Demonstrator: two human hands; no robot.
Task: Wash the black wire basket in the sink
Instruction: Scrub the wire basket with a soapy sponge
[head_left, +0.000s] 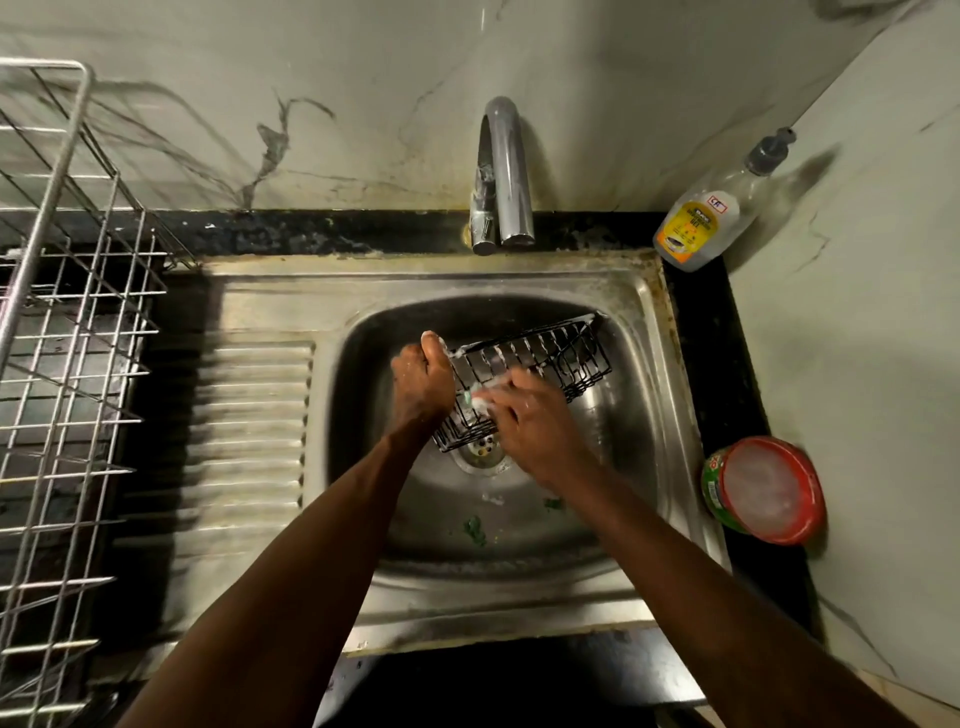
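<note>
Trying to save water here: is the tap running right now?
Seemingly off: no stream falls from the tap into the sink, though the frame is blurred.

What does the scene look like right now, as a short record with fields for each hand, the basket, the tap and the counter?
left hand: grips the left end of the black wire basket
right hand: holds a soapy scrub pad against the basket's wires
basket: tilted inside the sink, above the drain, foam on its wires
tap: no water stream visible
counter, right: pump bottle at the back, red-rimmed tub nearer
counter, left: wire dish rack
</note>
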